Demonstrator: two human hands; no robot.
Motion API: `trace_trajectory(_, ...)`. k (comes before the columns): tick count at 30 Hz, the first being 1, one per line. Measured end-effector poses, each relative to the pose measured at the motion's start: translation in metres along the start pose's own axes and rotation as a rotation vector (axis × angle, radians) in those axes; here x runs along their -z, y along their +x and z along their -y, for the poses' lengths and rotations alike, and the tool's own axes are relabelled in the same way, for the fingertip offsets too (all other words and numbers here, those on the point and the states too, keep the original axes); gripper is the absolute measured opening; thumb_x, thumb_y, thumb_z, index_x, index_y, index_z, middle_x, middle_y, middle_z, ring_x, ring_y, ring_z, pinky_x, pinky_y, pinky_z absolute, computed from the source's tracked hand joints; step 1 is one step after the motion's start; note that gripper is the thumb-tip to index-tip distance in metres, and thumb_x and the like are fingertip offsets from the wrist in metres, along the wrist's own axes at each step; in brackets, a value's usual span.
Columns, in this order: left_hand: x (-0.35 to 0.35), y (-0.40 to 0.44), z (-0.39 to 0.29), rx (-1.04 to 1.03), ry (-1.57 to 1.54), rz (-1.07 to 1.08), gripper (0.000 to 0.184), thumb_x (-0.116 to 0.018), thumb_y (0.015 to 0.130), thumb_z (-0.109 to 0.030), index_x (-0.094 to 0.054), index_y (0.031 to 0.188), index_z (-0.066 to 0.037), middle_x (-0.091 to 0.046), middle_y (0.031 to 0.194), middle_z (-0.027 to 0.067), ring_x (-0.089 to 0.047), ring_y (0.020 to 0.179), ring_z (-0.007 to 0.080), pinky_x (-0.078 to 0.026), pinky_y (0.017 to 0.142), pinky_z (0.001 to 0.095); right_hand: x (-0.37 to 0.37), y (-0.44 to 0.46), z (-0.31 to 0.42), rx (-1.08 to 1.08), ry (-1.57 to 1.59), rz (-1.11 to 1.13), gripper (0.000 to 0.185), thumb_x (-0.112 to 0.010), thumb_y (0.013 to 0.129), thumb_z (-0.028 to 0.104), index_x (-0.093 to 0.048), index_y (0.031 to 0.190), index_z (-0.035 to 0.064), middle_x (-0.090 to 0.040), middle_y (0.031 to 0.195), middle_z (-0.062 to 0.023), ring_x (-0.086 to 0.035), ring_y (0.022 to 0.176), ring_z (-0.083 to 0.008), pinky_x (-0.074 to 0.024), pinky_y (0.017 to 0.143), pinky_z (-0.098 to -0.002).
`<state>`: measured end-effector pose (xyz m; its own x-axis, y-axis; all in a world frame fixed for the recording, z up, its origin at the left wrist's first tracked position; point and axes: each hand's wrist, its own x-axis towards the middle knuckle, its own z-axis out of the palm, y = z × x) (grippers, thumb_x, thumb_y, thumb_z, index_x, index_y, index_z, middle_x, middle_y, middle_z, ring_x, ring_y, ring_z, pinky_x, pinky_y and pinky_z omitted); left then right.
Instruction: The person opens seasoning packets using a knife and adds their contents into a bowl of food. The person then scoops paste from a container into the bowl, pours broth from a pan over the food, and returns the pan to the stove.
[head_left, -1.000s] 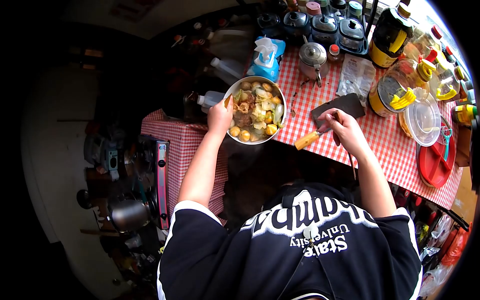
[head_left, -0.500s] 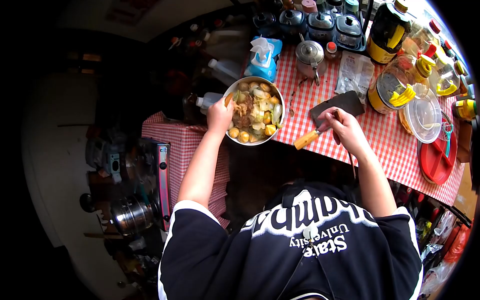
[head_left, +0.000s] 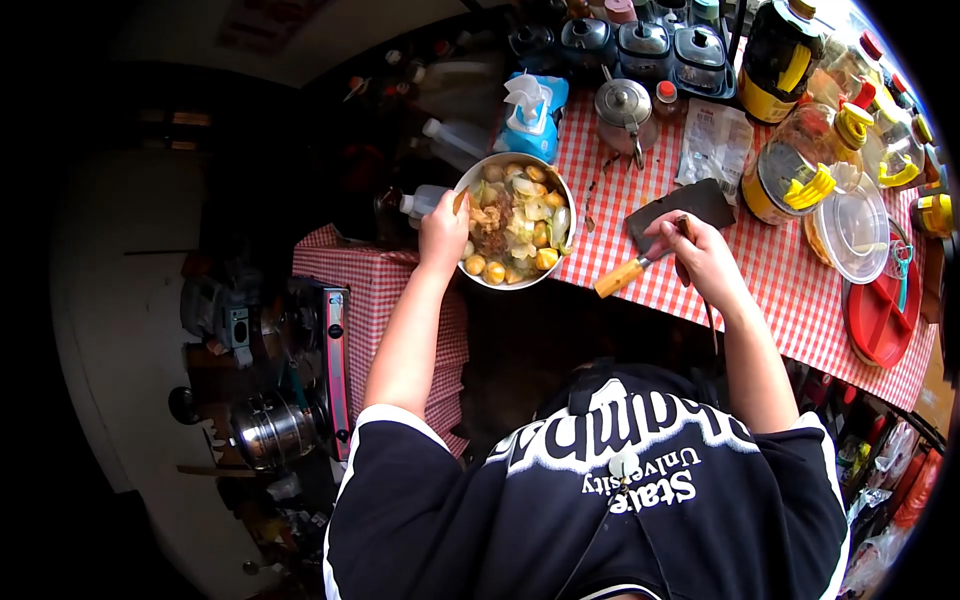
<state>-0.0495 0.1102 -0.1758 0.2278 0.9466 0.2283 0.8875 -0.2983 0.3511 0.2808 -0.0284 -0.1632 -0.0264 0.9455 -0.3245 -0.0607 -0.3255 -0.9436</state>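
1. The left hand (head_left: 443, 238) grips the round, pale-rimmed pot (head_left: 511, 287) of chunky food (head_left: 518, 228) at the red-checked bench (head_left: 795, 310)'s near-left corner; a loosened hold could tip it over that edge;
2. The right hand (head_left: 700, 262) pinches a slim, dark-brown utensil (head_left: 683, 270) over a flat, dark, blade-like slab (head_left: 708, 203); its edge, if sharp, could nick a drooping hand; contact there is unclear.

Mixed exposure. Daylight from top right, blown out white behind the bottles (head_left: 800, 165). Checked tablecloth (head_left: 770, 305) bright, shadow under its front edge near black. Pan (head_left: 505, 287) well lit, contents readable. Left side dim, clutter murky; glare on the steel pot (head_left: 268, 430). Strong fisheye, curved edges, black corners. Shirt (head_left: 585, 520) lettering sharp.
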Motion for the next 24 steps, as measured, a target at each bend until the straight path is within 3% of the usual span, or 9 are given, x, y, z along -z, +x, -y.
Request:
trace_trajectory(9,-0.016,0.006,0.004,-0.081,0.071,-0.073,0.027,-0.051,0.088,-0.025,-0.059,0.075,-0.002,-0.059,0.064,0.0185,-0.059,0.065,0.0383,-0.046,0.056,0.0454,0.009,-0.009,0.001,0.114,0.124,-0.091,0.029,-0.044,0.095,0.027,-0.059,0.087,0.0025,-0.061,0.071,-0.0020,-0.042,0.045,-0.0038,-0.0320,0.041,-0.0173)
trace_trajectory(12,-0.015,0.011,0.008,0.005,-0.003,0.023,0.028,-0.050,0.089,-0.027,-0.060,0.079,-0.003,-0.060,0.067,0.0190,-0.059,0.067,0.0389,-0.046,0.057,0.0456,0.011,-0.017,0.020,0.401,0.305,-0.209,0.037,-0.036,0.096,0.028,-0.056,0.079,0.0022,-0.060,0.076,-0.0050,-0.048,0.058,-0.0064,-0.0377,0.052,-0.0199)
trace_trajectory(14,-0.009,0.012,0.009,0.042,-0.032,0.047,0.029,-0.049,0.090,-0.029,-0.060,0.081,-0.004,-0.060,0.069,0.0195,-0.059,0.069,0.0394,-0.046,0.058,0.0455,0.018,-0.021,0.035,0.564,0.032,-0.310,0.037,-0.034,0.095,0.029,-0.056,0.080,0.0028,-0.052,0.073,-0.0009,-0.042,0.064,-0.0051,-0.0334,0.057,-0.0187)
trace_trajectory(17,-0.003,0.010,0.010,0.042,-0.018,0.075,0.028,-0.049,0.090,-0.029,-0.060,0.084,-0.004,-0.061,0.072,0.0197,-0.059,0.070,0.0397,-0.046,0.059,0.0452,0.015,-0.019,0.043,0.467,0.202,-0.325,0.040,-0.034,0.096,0.032,-0.057,0.082,0.0027,-0.043,0.066,0.0041,-0.036,0.059,-0.0031,-0.0314,0.053,-0.0181)
trace_trajectory(18,-0.001,0.009,0.010,0.034,-0.003,0.080,0.027,-0.049,0.090,-0.029,-0.060,0.085,-0.005,-0.061,0.073,0.0197,-0.059,0.071,0.0397,-0.046,0.059,0.0451,0.012,-0.016,0.040,0.476,0.156,-0.299,0.040,-0.035,0.096,0.033,-0.059,0.086,0.0029,-0.047,0.067,0.0033,-0.039,0.058,-0.0026,-0.0309,0.050,-0.0177)
trace_trajectory(20,0.000,0.006,0.008,0.020,-0.042,0.077,0.026,-0.051,0.089,-0.028,-0.060,0.084,-0.005,-0.061,0.072,0.0198,-0.059,0.070,0.0394,-0.046,0.059,0.0451,-0.003,-0.006,0.031,0.490,0.170,-0.176,0.037,-0.040,0.096,0.032,-0.061,0.089,0.0023,-0.053,0.071,0.0018,-0.043,0.057,-0.0024,-0.0325,0.050,-0.0171)
trace_trajectory(22,0.000,0.004,0.004,-0.007,-0.022,0.063,0.025,-0.052,0.089,-0.027,-0.060,0.083,-0.005,-0.060,0.071,0.0196,-0.059,0.070,0.0391,-0.046,0.059,0.0450,-0.024,0.003,0.025,0.474,0.118,-0.055,0.020,-0.050,0.092,0.015,-0.064,0.091,0.0006,-0.060,0.076,-0.0010,-0.050,0.062,-0.0058,-0.0408,0.057,-0.0189)
trace_trajectory(24,-0.005,0.002,0.002,-0.007,-0.064,0.020,0.027,-0.052,0.088,-0.028,-0.061,0.078,-0.004,-0.059,0.067,0.0197,-0.058,0.066,0.0391,-0.046,0.057,0.0447,-0.043,0.008,0.027,0.547,0.017,-0.036,0.015,-0.052,0.090,0.008,-0.064,0.092,-0.0002,-0.060,0.078,-0.0024,-0.051,0.064,-0.0068,-0.0423,0.059,-0.0202)
